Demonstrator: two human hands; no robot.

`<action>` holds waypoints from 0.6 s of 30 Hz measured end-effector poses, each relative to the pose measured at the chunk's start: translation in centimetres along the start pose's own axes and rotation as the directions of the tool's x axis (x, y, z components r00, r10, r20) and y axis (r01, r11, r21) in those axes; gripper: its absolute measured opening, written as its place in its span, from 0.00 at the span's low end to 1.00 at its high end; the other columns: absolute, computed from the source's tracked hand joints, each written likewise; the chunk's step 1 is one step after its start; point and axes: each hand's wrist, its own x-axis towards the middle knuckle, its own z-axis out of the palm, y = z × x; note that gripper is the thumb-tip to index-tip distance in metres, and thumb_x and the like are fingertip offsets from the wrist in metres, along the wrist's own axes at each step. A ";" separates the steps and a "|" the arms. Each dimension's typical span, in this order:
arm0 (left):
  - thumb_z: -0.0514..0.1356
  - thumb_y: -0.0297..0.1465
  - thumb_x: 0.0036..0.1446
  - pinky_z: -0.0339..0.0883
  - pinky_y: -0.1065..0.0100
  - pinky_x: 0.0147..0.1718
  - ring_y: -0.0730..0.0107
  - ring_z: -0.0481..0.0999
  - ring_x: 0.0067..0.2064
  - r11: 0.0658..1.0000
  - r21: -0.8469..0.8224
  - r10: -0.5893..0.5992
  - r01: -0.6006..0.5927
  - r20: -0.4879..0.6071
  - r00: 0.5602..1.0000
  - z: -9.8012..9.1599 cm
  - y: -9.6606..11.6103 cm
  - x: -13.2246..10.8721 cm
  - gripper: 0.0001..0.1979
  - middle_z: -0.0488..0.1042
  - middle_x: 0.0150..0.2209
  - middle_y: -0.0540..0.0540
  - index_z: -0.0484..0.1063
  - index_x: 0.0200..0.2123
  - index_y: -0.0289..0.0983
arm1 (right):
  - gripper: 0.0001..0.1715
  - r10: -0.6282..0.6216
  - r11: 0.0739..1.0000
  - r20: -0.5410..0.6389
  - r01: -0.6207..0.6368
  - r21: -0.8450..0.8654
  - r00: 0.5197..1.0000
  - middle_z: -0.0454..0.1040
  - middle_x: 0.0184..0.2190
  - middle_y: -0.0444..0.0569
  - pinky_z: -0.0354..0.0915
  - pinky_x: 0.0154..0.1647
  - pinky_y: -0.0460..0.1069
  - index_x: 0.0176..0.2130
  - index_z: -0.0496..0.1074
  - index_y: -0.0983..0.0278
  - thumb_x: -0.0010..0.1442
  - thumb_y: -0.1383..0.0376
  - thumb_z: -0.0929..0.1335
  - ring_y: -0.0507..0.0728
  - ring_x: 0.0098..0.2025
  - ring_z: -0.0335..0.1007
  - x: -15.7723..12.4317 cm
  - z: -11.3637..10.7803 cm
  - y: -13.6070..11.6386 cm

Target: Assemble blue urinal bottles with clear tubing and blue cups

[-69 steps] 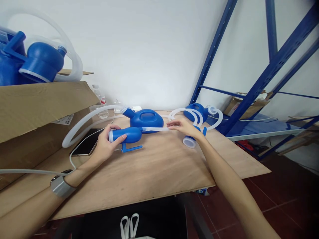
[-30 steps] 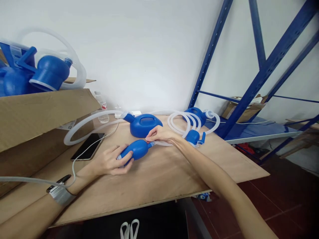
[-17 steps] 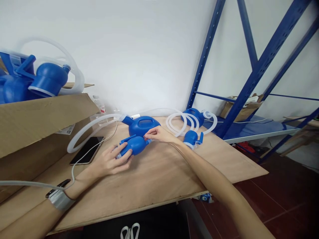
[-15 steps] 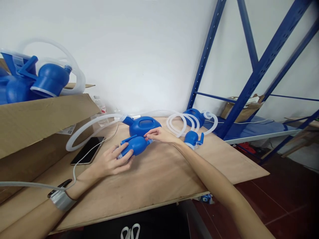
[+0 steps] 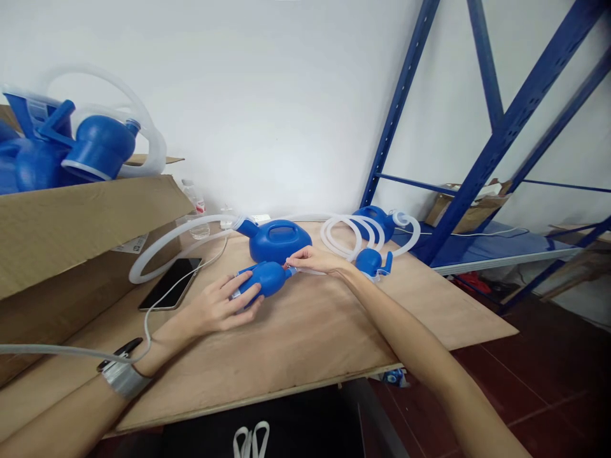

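The left hand (image 5: 217,308) wraps around the blue bulb (image 5: 261,280) low over the table (image 5: 305,337). The right hand (image 5: 312,259) pinches the tube (image 5: 310,271) at the bulb's tip. If the bulb rolls or the pinch slips, the tube could pop off.

Near half of board (image 5: 305,343) open; jug (image 5: 279,238), hose coils (image 5: 356,235), box (image 5: 71,222) block far side & left.

Plywood tabletop (image 5: 305,343), blue jug (image 5: 279,239), black phone (image 5: 170,291), coiled clear tubing (image 5: 346,236), water bottle (image 5: 195,207)

glossy blue plastic bulb (image 5: 261,280), matt plywood tabletop (image 5: 305,337)
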 end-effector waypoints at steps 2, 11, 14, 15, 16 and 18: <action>0.69 0.23 0.56 0.80 0.59 0.42 0.53 0.81 0.52 1.000 0.016 0.022 -0.023 0.011 1.000 -0.1 0.0 0.2 0.12 0.80 0.48 0.46 0.75 0.42 0.42 | 0.31 0.017 1.000 0.040 -0.018 0.024 0.999 0.82 0.37 0.50 0.67 0.45 0.49 0.37 0.84 0.65 0.53 0.41 0.76 0.55 0.39 0.75 0.0 0.1 0.1; 0.69 0.22 0.55 0.79 0.57 0.44 0.53 0.80 0.54 1.000 -0.007 0.023 -0.023 0.005 1.000 -0.1 0.0 0.3 0.14 0.80 0.48 0.46 0.76 0.42 0.42 | 0.30 -0.023 0.998 -0.049 0.020 -0.054 0.999 0.84 0.37 0.50 0.68 0.48 0.51 0.37 0.85 0.65 0.49 0.42 0.77 0.59 0.41 0.77 0.2 0.3 0.8; 0.70 0.22 0.54 0.79 0.56 0.43 0.52 0.80 0.54 1.000 -0.003 0.030 -0.030 0.000 1.000 -0.1 -0.1 0.0 0.14 0.80 0.48 0.46 0.77 0.42 0.42 | 0.32 -0.032 0.998 -0.076 0.028 -0.051 0.997 0.84 0.36 0.51 0.69 0.46 0.51 0.38 0.86 0.66 0.49 0.42 0.77 0.59 0.39 0.77 0.1 0.5 0.5; 0.71 0.22 0.53 0.79 0.56 0.43 0.52 0.79 0.54 1.000 -0.002 0.029 -0.029 -0.006 1.000 -0.1 -0.2 -0.1 0.15 0.80 0.47 0.46 0.77 0.42 0.42 | 0.33 -0.030 0.999 -0.083 0.026 -0.048 0.996 0.84 0.35 0.51 0.69 0.46 0.52 0.38 0.86 0.67 0.48 0.42 0.77 0.58 0.38 0.77 0.0 0.6 0.4; 0.71 0.22 0.53 0.79 0.56 0.44 0.52 0.79 0.54 1.000 -0.002 0.027 -0.027 -0.014 1.000 -0.1 -0.2 -0.2 0.15 0.80 0.47 0.46 0.77 0.42 0.42 | 0.33 -0.027 0.999 -0.090 0.023 -0.047 0.996 0.84 0.35 0.52 0.69 0.45 0.52 0.38 0.86 0.67 0.48 0.42 0.77 0.58 0.38 0.77 -0.1 0.7 0.3; 0.72 0.22 0.52 0.78 0.56 0.46 0.53 0.78 0.56 1.000 0.009 0.024 -0.024 -0.027 0.999 0.1 -0.1 -0.5 0.17 0.79 0.48 0.47 0.78 0.43 0.44 | 0.32 -0.021 0.999 -0.101 0.016 -0.050 0.995 0.85 0.36 0.53 0.69 0.46 0.52 0.38 0.86 0.67 0.48 0.42 0.77 0.59 0.38 0.77 -0.2 0.8 0.0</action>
